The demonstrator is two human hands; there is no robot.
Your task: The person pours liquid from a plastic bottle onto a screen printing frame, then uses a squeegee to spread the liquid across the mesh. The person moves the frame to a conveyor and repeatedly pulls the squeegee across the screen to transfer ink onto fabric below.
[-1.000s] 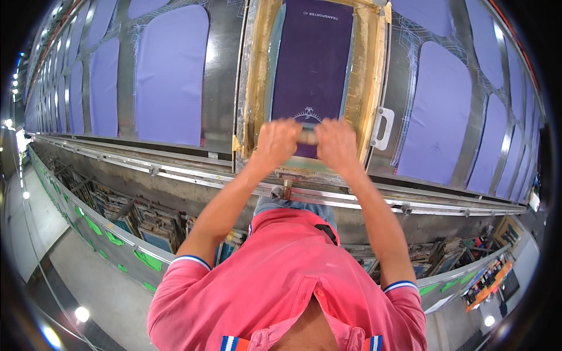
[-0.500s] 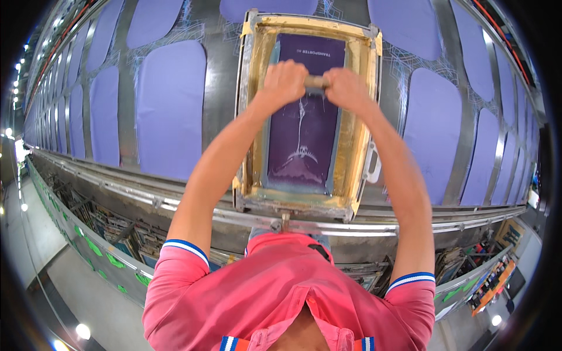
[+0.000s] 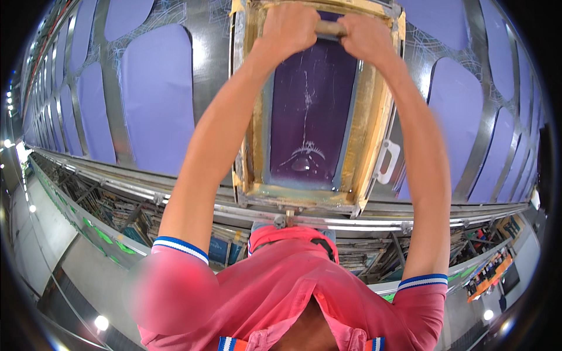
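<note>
Both fists are on one bar [image 3: 331,28]: the left hand [image 3: 291,28] has its fingers curled around the left end, the right hand [image 3: 367,38] around the right, leaving a bare stretch between them. The bar sits across the far part of the frame [image 3: 374,117], right at the fingers. On the body side of the fingers lies dark purple mesh [image 3: 333,105], smooth and glossy. A thin, broken white streak [image 3: 305,99] runs down it toward a wet-looking arc [image 3: 308,151], near the frame's close end. I'd judge the stroke well along, with most of the mesh between bar and body, though that residue looks left over. What lies under the mesh, I can't tell.

The frame is a long rectangle, rough and stained yellow-brown; a pale looped handle [image 3: 387,162] juts from its right side, nearer the body than the right fingers. Flat, round-cornered purple pieces [image 3: 157,88], faintly creased, lie on the shiny dark table [image 3: 208,58], out beyond the fingers on either side.
</note>
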